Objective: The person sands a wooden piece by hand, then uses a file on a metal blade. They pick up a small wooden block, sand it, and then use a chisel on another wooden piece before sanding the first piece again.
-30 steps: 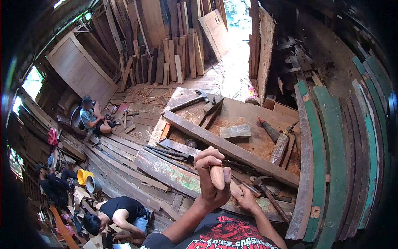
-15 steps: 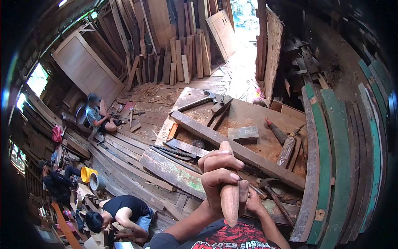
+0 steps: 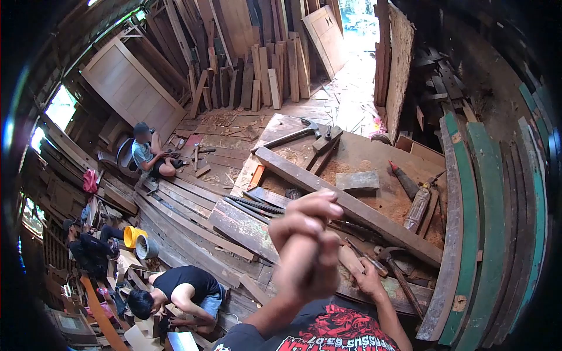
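My left hand (image 3: 307, 248) is raised in front of the workbench, its fingers curled closed and blurred by motion. Whatever is inside that fist, if anything, is hidden. Lower and to the right, my right hand (image 3: 370, 279) grips a pale wooden piece (image 3: 350, 259), whose end points up toward the bench. Beside the right hand lie a tool with a wooden handle (image 3: 376, 266) and a claw hammer (image 3: 403, 284). Beyond both hands, a long wooden beam (image 3: 345, 205) runs diagonally across the workbench (image 3: 383, 155).
On the bench are another claw hammer (image 3: 290, 136), a mallet (image 3: 326, 139), a wood block (image 3: 357, 181), a bottle (image 3: 418, 209) and a square with an orange handle (image 3: 256, 176). Green planks (image 3: 483, 234) stand at right. Two people (image 3: 184, 295) (image 3: 149, 155) work at left; another sits behind.
The view has shifted slightly. The wooden piece, earlier in my left hand, is now in my right hand. My left hand has turned, still curled.
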Tool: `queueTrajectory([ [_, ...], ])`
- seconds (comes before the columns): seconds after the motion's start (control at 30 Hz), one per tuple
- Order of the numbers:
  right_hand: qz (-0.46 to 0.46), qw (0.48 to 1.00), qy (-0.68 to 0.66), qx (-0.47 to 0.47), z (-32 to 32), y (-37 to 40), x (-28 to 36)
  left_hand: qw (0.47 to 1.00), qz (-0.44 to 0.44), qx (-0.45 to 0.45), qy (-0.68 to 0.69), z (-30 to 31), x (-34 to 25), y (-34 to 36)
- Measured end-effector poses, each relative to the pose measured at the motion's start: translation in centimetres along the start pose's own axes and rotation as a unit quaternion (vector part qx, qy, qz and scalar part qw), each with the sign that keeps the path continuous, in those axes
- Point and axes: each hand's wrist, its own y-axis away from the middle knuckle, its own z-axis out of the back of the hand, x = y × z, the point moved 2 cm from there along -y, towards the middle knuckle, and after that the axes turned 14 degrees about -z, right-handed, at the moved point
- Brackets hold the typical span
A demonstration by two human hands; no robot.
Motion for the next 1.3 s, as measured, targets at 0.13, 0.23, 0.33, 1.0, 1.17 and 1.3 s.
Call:
queueTrajectory([
  [0.13, 0.059, 0.997, 0.026, -0.030, 0.1, -1.4, -1.7, 0.915, 0.328, -0.124, 0.199, 2.8, 1.9, 1.3],
  [0.23, 0.055, 0.998, -0.001, -0.014, 0.0, -1.2, -1.6, 0.869, 0.386, -0.177, 0.255, 5.1, 4.1, 3.2],
  [0.33, 0.050, 0.998, -0.025, 0.000, -0.2, -1.1, -1.6, 0.797, 0.473, -0.241, 0.286, 5.6, 4.4, 4.1],
  [1.0, 0.040, 0.998, 0.012, -0.037, -0.4, -0.5, -1.0, 0.722, 0.515, -0.330, 0.323, 13.0, 4.7, 10.9],
  [1.17, 0.036, 0.999, 0.005, -0.036, -0.6, -0.6, -1.3, 0.727, 0.493, -0.348, 0.328, 13.2, 4.8, 11.2],
  [1.3, 0.033, 0.999, 0.003, -0.044, -0.8, -0.5, -1.0, 0.753, 0.503, -0.334, 0.262, 13.3, 4.7, 10.9],
])
